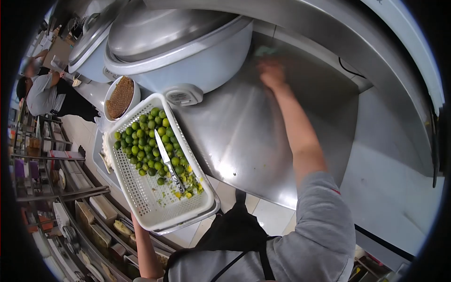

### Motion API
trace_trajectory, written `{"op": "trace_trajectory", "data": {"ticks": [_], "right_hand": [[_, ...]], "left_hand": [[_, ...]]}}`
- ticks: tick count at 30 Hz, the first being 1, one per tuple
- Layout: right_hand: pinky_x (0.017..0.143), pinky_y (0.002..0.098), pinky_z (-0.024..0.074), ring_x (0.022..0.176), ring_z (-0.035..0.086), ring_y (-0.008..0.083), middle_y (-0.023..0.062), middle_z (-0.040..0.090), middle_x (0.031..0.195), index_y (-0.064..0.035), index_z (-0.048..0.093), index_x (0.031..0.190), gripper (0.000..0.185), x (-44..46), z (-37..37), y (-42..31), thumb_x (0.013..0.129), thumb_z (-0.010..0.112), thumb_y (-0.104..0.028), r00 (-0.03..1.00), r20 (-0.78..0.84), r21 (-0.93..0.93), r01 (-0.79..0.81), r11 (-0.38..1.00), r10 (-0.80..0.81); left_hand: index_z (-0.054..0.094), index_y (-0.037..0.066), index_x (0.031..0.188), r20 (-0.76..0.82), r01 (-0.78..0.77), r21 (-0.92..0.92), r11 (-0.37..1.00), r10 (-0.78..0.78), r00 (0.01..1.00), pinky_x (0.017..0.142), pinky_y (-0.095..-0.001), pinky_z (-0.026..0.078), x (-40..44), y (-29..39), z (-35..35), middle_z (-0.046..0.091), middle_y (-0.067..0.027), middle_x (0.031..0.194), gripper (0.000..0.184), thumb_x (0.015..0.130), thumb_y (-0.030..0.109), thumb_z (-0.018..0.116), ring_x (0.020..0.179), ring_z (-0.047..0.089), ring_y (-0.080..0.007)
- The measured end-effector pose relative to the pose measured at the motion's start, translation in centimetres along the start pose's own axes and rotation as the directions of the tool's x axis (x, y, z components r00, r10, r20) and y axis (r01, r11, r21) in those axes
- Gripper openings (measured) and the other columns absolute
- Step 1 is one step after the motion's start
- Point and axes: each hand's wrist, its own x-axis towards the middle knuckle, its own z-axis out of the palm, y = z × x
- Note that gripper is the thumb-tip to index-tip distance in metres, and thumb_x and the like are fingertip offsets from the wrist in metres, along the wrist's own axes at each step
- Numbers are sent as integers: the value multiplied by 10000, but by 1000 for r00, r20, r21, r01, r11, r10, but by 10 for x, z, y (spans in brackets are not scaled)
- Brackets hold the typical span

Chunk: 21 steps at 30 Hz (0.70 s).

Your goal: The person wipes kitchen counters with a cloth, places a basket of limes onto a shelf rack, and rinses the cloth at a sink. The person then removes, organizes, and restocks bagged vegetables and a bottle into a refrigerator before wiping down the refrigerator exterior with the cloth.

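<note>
Currently, through my only view, the head one, I have the right hand (272,73) stretched far out over the steel counter (225,136), a green cloth (266,50) just past it. Motion blurs that hand, so I cannot tell whether it is spread, pressed together or pinching the cloth. My left hand is hidden behind the white basket (146,202), only its forearm (148,251) showing, so its grip I cannot tell either. The basket lies near the left hand and well apart from the right one, its near end out over the floor (270,218). Green citrus fruits (145,141) fill it, with a knife (164,152) loose on top. I judge that leaning farther after the right hand could tip the basket, rolling fruit and sliding the blade toward the left forearm.
</note>
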Motion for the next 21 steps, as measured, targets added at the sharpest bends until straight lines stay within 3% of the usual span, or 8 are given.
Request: {"op": "trace_trajectory", "data": {"ticks": [4,8,9,11,14,17,19,21], "right_hand": [[930,398,333,1089,442,292,122,483,1191,-88,514,1121,350,-92,-21,-119,780,457,-145,899,-72,45,436,899,-432],[906,346,375,1058,483,244,147,479,1198,-30,515,1092,372,-221,-96,-200,742,489,-154,816,325,440,317,840,-478],[912,337,373,1059,493,226,97,495,1192,-50,547,1061,359,-263,-78,-199,712,508,-122,806,-93,488,548,679,-584],[933,352,359,1071,490,231,97,544,1126,-81,602,1007,287,-300,-98,-196,733,518,-73,762,28,696,449,560,-646],[889,337,396,1013,527,224,80,592,1041,-72,603,1008,292,-296,-141,-163,759,465,-7,922,338,863,-223,452,-189],[912,332,371,1077,482,274,151,548,1102,-33,562,1062,263,-227,-163,-62,815,475,-59,975,-51,780,-97,618,217],[938,352,350,1126,438,304,156,462,1213,-47,447,1206,391,-190,-132,31,823,476,-124,934,-197,394,-203,896,298],[965,362,323,1163,396,298,136,438,1241,-86,366,1274,447,-169,-88,97,838,400,-180,780,62,68,-626,777,623]], "left_hand": [[464,62,1129,10,1,-1,1000,-1,1000,676,-367,514,-2,7,7,570,-102,988,357,836,265,469,829,592,-235],[462,47,1128,134,-86,72,994,76,988,656,-355,519,18,-2,-13,569,-114,983,364,813,229,493,806,598,-234],[461,44,1127,131,-89,57,994,81,988,648,-349,520,23,-4,-15,570,-117,976,366,806,217,499,795,599,-231],[464,39,1119,86,-106,18,994,105,991,629,-336,522,9,5,5,582,-105,936,355,808,209,492,761,603,-213],[482,40,1092,121,-178,26,984,173,977,610,-322,520,20,3,3,591,-94,901,329,817,221,485,730,603,-200],[495,46,1079,175,-170,74,983,155,972,602,-320,519,23,4,-2,591,-86,886,312,830,234,477,720,603,-191],[500,46,1076,170,-146,71,987,132,977,603,-323,518,25,6,3,593,-78,870,305,842,239,471,705,602,-188],[498,44,1078,171,-163,72,984,149,974,609,-324,519,18,8,7,593,-82,883,307,843,239,471,716,603,-190]]}}
